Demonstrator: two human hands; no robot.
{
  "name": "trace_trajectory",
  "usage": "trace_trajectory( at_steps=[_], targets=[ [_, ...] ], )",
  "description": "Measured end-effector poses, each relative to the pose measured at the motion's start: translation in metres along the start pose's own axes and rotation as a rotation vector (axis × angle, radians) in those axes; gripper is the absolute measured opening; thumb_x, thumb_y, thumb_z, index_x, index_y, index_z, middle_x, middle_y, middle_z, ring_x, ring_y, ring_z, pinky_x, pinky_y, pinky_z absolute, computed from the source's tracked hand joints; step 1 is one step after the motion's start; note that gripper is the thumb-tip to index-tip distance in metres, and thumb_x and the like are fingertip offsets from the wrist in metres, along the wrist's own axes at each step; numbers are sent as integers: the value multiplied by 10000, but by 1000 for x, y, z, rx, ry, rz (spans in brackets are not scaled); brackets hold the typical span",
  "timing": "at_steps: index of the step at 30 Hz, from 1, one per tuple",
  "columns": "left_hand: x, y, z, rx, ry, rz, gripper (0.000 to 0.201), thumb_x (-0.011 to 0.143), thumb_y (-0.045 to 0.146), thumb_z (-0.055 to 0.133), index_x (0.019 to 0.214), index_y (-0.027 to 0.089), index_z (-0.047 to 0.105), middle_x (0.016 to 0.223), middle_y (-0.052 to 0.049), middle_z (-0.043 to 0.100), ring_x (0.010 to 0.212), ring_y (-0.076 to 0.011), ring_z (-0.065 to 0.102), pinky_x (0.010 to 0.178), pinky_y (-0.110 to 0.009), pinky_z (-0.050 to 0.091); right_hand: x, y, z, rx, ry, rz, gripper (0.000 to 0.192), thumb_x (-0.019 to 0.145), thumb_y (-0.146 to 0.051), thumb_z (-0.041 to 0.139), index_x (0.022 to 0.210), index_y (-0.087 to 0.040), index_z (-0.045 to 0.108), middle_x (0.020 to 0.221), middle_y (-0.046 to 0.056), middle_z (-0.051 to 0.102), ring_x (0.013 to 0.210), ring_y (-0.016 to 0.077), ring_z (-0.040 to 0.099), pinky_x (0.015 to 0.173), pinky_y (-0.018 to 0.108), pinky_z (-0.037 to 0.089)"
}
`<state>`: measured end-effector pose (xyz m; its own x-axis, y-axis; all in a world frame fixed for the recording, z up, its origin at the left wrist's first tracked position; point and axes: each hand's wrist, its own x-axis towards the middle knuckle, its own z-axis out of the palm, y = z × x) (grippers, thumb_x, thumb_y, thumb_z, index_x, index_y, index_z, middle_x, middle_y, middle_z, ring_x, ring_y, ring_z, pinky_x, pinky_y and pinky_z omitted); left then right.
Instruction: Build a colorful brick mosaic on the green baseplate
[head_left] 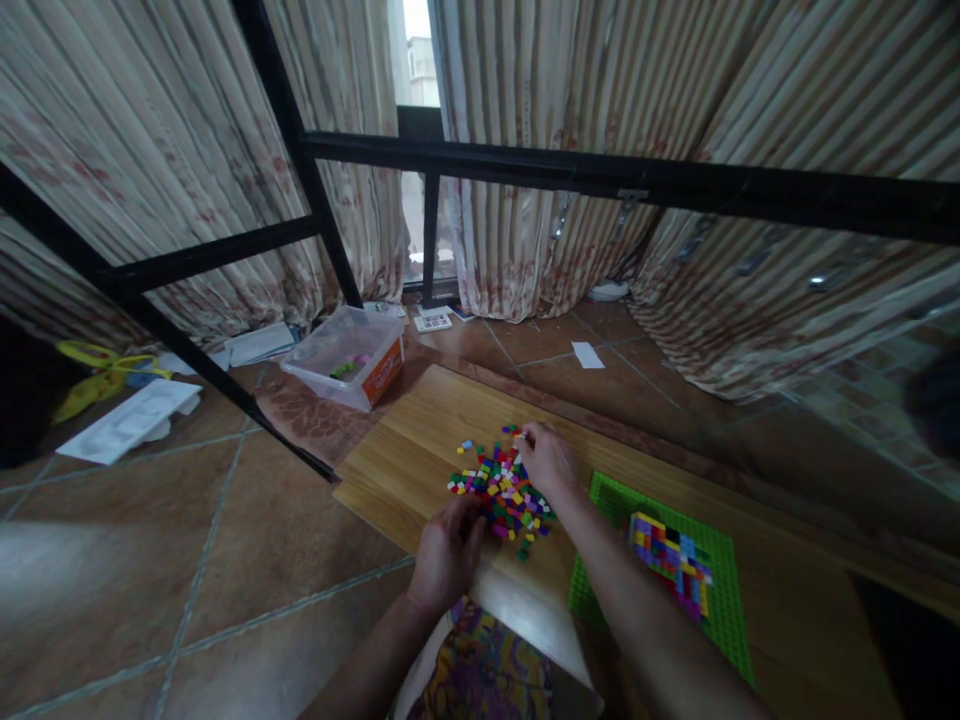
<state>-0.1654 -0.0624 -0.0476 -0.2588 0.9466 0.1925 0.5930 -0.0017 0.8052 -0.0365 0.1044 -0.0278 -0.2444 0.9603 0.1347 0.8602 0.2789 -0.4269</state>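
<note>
A loose pile of small, many-coloured toy bricks point(504, 490) lies on the wooden board. At the pile's near left edge is my left hand point(444, 555), its fingers curled in and the thumb close to them; whatever they hold is hidden. My right hand point(549, 458) reaches to the far side of the pile with its fingertips pinched together among the bricks, and what is between them is too small to make out. Right of the pile, partly behind my right forearm, a green baseplate point(716, 550) carries a block of joined coloured bricks point(667, 550).
A clear plastic box point(330, 360) with an orange label and a few pieces inside stands beyond the board's point(405, 430) left end. Black metal bars point(525, 160) cross in front of the curtains. A white tray point(127, 420) and papers point(587, 355) lie on the tiled floor.
</note>
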Motion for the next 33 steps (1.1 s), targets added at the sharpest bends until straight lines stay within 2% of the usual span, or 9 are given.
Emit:
trace_trajectory(
  at_steps=[5,12,17,22,28,30,33],
  targets=[
    [0,1,0,-12,3,15,185,847,181,542,1019,200,607,884,-35,685,805,-160,651,725,-264,515,-8,9,2,78,-58,-63,173,886,-201,521,921,-228,688,957,53,705,873,175,645,770,253,435],
    [-1,1,0,-21,-4,23,194,861,192,528,1038,203,607,971,-54,700,884,-175,665,797,-290,527,-20,12,-14,359,-219,-197,229,875,-176,512,993,-214,705,1028,52,735,955,186,668,869,303,475],
    [-1,0,1,7,-1,31,194,850,187,542,1030,200,612,969,-52,700,881,-175,666,798,-291,530,-14,17,-17,505,-214,-150,227,873,-224,529,1019,-207,702,979,50,748,884,183,687,832,315,509],
    [-1,0,2,21,1,44,189,857,197,535,1029,205,613,965,-47,701,870,-166,666,791,-283,531,-22,23,-23,373,-149,-107,214,866,-208,526,974,-208,711,963,49,747,859,182,681,810,305,499],
    [-2,1,-1,39,-12,63,209,861,239,540,1055,197,604,975,-56,699,868,-172,661,795,-301,529,-46,33,-37,101,-79,40,247,886,-213,506,1050,-196,689,974,66,733,863,195,668,802,302,476],
    [-3,2,-3,34,-64,93,222,862,268,552,1068,200,598,950,-52,697,843,-167,659,777,-291,527,-53,38,-37,28,-61,82,252,898,-201,480,1041,-187,688,985,84,726,898,206,663,823,308,468],
    [-5,6,-6,57,-203,215,234,854,325,582,1059,215,603,936,-51,690,857,-167,655,771,-276,517,-62,41,-32,-11,-67,94,279,875,-123,460,1020,-171,693,992,108,712,932,216,656,851,308,459]
  ],
)
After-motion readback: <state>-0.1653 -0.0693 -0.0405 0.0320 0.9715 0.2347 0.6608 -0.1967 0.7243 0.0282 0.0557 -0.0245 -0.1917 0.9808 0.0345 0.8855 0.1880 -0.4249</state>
